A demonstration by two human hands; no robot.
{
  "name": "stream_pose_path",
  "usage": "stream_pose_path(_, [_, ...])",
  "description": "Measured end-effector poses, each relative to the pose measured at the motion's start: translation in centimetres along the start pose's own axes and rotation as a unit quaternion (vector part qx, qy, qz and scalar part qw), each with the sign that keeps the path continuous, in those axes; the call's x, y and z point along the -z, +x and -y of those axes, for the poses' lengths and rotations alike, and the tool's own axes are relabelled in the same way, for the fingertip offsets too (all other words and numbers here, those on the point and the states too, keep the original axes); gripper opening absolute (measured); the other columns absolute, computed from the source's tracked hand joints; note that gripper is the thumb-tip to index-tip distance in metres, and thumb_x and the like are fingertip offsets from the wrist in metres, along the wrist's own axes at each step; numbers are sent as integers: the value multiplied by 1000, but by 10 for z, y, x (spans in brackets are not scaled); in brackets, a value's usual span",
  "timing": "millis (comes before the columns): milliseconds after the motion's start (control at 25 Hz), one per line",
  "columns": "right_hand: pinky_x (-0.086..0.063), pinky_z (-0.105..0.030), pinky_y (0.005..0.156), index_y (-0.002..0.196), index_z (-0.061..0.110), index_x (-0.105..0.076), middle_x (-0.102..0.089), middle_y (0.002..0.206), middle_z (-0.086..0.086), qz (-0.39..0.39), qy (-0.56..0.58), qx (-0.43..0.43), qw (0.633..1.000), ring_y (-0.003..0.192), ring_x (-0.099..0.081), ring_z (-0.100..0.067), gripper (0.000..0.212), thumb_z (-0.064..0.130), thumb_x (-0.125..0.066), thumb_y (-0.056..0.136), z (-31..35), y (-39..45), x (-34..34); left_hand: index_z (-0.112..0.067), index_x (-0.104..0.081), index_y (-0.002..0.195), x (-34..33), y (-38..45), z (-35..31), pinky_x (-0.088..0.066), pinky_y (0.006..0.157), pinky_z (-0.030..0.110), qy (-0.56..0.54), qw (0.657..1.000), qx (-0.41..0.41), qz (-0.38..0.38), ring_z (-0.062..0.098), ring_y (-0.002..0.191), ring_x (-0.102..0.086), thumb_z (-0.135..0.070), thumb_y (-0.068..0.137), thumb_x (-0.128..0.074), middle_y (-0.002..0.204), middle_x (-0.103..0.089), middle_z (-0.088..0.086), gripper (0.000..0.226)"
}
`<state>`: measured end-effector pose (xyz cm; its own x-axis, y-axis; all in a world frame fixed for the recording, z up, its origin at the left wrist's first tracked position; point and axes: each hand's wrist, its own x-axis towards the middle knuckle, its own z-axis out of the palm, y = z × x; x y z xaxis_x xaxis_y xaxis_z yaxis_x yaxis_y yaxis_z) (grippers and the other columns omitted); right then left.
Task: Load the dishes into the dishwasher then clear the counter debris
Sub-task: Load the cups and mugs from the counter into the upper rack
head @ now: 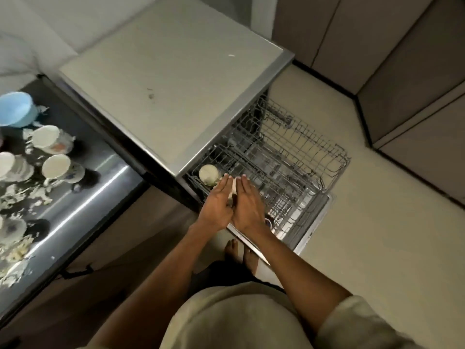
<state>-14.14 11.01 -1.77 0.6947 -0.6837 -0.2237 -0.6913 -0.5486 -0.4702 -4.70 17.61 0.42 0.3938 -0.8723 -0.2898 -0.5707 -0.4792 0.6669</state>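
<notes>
Loose beige short-sleeved top, sleeve ending above the elbow. Both forearms bare, no watch or rings visible. Left hand and right hand ungloved. Feet bare.

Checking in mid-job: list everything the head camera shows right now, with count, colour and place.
dishwasher rack: one, grey wire, pulled out over the open door
cup: one, white, rack's near-left corner
plate: one, white, on edge between both hands
mugs: two, white patterned, on dark counter, left
bowl: one, light blue, counter's far end
debris: many pale scraps, across counter
left hand: fingers straight against plate
right hand: fingers straight against plate
</notes>
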Motion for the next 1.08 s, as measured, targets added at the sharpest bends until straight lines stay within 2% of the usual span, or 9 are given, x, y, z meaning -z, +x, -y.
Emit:
stream_pose_path(80, [-1, -31, 124, 159, 7, -12, -10, 167, -13, 0, -1, 47, 999, 155, -6, -23, 78, 23, -57, 98, 21, 8, 5, -2, -19, 155, 21, -14, 3, 1, 122, 21, 0, 998, 15, -53, 22, 153, -8, 10, 86, -48, 163, -15, 15, 76])
stream_pose_path(240, [-4, -32, 125, 159, 6, -15, -10, 167, -13, 11, -7, 165, 986, 155, -6, -23, 64, 22, -44, 104, 86, 21, 3, -1, -17, 156, 67, -54, 33, -5, 126, 33, -8, 984, 71, -164, 26, 154, -7, 7, 84, -48, 164, -11, 16, 78])
stream_pose_path(440, [-9, -34, 125, 155, 1, -28, -27, 162, -17, -9, -12, 308, 951, 153, -20, -25, 55, 24, -28, 105, 171, 19, -29, -5, -11, 158, 111, -115, 80, -6, 126, 37, -23, 953, 134, -271, 19, 154, 0, -6, 83, -37, 166, -4, 9, 79])
stream_pose_path(560, [-10, -34, 125, 154, 1, -29, -29, 161, -16, 8, -22, 378, 925, 152, -21, -25, 53, 17, -38, 105, 233, 11, -57, -7, -10, 158, 139, -154, 118, -5, 126, 37, -38, 929, 173, -325, 16, 154, 2, 0, 88, -44, 166, -3, 8, 79])
stream_pose_path(680, [-7, -33, 125, 156, 3, -25, -24, 164, -13, 24, -21, 420, 907, 153, -16, -21, 55, 16, -40, 105, 296, -1, -82, -6, -11, 157, 167, -193, 152, -5, 126, 35, -53, 907, 201, -366, 14, 153, 0, 1, 89, -43, 166, -5, 8, 75])
stream_pose_path(880, [-16, -40, 126, 157, 7, -25, -22, 165, -11, 34, -5, 457, 889, 154, -14, -20, 57, 17, -43, 103, 382, -21, -119, -13, -14, 158, 210, -248, 204, -5, 125, 29, -74, 873, 227, -425, 9, 153, -1, 3, 91, -43, 166, -7, 0, 75])
stream_pose_path(1000, [-9, -33, 125, 156, 5, -28, -27, 163, -14, 40, -7, 459, 888, 152, -20, -23, 59, 15, -46, 100, 423, -30, -137, -14, -16, 157, 230, -272, 231, -5, 123, 23, -88, 860, 235, -445, 3, 150, -3, 2, 92, -45, 164, -11, -2, 73])
stream_pose_path(1080, [-9, -31, 124, 155, 6, -30, -30, 162, -13, 44, -19, 463, 885, 151, -23, -24, 60, 15, -49, 98, 440, -31, -146, -13, -18, 157, 238, -280, 242, -6, 123, 23, -97, 854, 244, -449, 2, 149, -4, 2, 92, -44, 165, -12, 0, 72])
